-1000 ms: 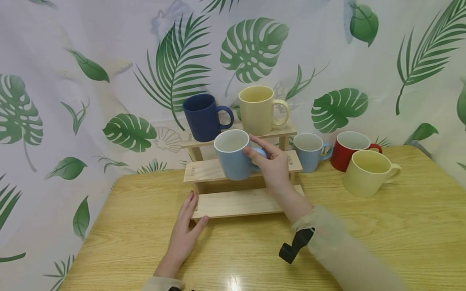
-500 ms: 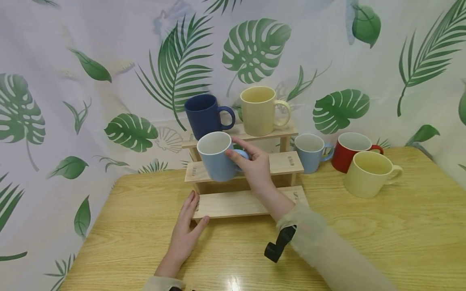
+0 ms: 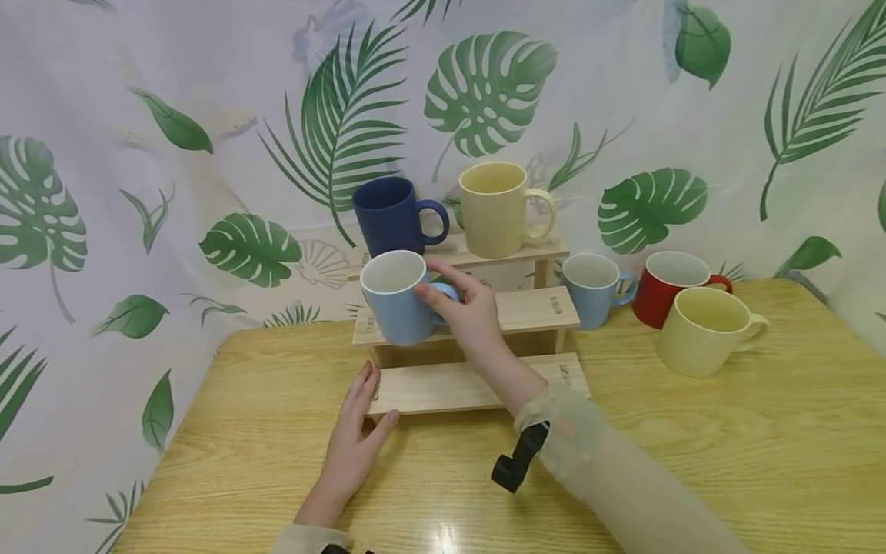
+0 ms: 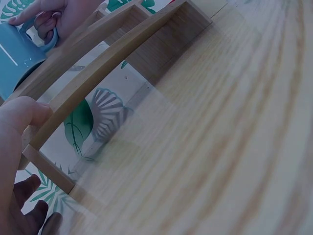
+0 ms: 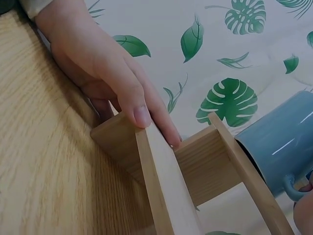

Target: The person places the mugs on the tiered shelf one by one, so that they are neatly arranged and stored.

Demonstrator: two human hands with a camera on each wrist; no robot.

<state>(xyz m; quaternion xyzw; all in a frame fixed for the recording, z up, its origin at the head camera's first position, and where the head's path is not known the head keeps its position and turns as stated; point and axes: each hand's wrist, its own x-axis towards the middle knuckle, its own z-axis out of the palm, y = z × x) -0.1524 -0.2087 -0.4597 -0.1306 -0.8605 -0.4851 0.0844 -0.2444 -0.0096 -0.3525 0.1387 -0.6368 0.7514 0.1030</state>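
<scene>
My right hand (image 3: pixel 471 319) grips the handle of a light blue mug (image 3: pixel 398 304), its thumb and index finger near the rim. In the head view the mug is upright at the left end of the middle step of a three-tier wooden stand (image 3: pixel 443 385). In the right wrist view the mug's base is against or just above the step; contact is unclear. My left hand (image 3: pixel 354 431) holds the left end of the lowest step, thumb at the front edge and fingers around the end. A navy mug (image 3: pixel 388 219) and a pale yellow mug (image 3: pixel 493 211) stand on the top step.
Right of the stand, a second light blue mug (image 3: pixel 591 292), a red mug (image 3: pixel 664 288) and another yellow mug (image 3: pixel 706 335) stand on the wooden table (image 3: pixel 692 462). A leaf-patterned cloth (image 3: pixel 228 77) hangs behind the table.
My right hand has carried the light blue mug leftward, from over the middle of the stand to the left end of its middle step. The left hand has stayed in place.
</scene>
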